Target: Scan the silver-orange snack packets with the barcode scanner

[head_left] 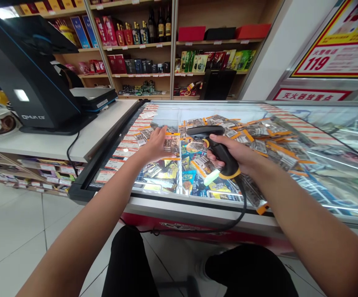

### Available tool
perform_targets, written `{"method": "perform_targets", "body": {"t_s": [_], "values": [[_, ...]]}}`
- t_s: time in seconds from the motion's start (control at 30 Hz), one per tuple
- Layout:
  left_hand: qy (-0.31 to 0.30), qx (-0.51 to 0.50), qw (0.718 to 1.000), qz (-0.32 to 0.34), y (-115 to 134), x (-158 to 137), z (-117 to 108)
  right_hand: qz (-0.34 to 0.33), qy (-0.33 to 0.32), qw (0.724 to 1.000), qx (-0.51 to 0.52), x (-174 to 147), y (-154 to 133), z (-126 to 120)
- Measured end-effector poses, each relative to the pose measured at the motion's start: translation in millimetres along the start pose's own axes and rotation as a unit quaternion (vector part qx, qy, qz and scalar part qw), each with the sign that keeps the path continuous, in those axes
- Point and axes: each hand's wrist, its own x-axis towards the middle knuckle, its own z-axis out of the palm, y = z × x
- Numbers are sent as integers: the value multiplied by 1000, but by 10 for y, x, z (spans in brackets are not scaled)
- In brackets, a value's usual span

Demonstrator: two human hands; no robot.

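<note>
Forearms [88, 220], lower corners. Right hand [236, 150] clenched round scanner [224, 157], centre-right; left hand [156, 145] grasping orange-edged packet [173, 144], near centre. Looks mid-work: packet heap [279, 152] frame right, few loose packets [141, 137] centre-left; which done, can't tell.

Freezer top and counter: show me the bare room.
Bare counter before the black terminal, left of its cable; far freezer glass between price labels and orange-edged packets. Crowded: around the right hand, where they heap.
</note>
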Motion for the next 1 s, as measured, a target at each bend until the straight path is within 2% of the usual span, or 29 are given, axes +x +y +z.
{"method": "perform_targets", "body": {"t_s": [0.23, 0.43, 0.57, 0.73, 0.87, 1.0], "values": [[48, -21, 998, 38, 104, -19, 18, 0, 19, 1000, 2, -16, -16, 61], [88, -43, 993, 62, 64, 8, 28, -27, 27, 999, -16, -35, -9, 81], [125, -36, 990, 56, 94, 31, 15, -53, 27, 997, -53, -44, 20, 85], [136, -22, 989, 48, 71, 42, -6, -54, 32, 997, -50, -68, 12, 110], [158, 18, 987, 0, -96, 49, -79, -58, 59, 997, -1, -51, -18, 80], [221, 147, 955, -130, -239, 4, -215, -73, 86, 992, 55, -45, -70, 37]]}}
